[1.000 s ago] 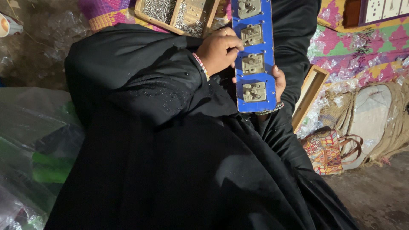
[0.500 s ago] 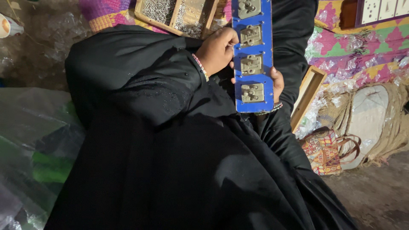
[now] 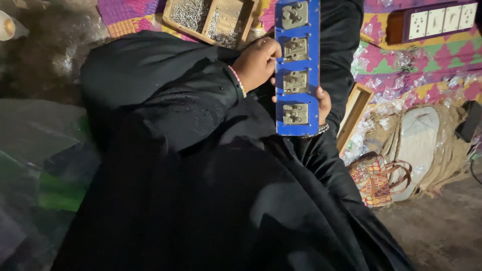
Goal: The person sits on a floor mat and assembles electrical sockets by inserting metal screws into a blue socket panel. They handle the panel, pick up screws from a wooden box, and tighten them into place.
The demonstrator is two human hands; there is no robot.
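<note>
A long blue switchboard panel (image 3: 297,125) stands upright over my lap, its back side toward me with several metal socket parts fixed in a column. My left hand (image 3: 257,62) grips the panel's left edge near the upper middle, fingers curled onto it. My right hand (image 3: 324,103) is mostly hidden behind the panel and supports its lower right edge; only the fingers and a wrist bangle show. Black sleeves and a black robe cover my arms and lap.
A wooden tray (image 3: 236,30) with small screws lies on the patterned mat (image 3: 386,70) beyond my hands. A brown board with white sockets (image 3: 437,22) sits at top right. A small wooden box (image 3: 354,115), a colourful handbag (image 3: 374,180) and a woven basket (image 3: 427,145) are at my right.
The panel and both hands stay nearly still; my left fingers shift only slightly along the panel's edge.
</note>
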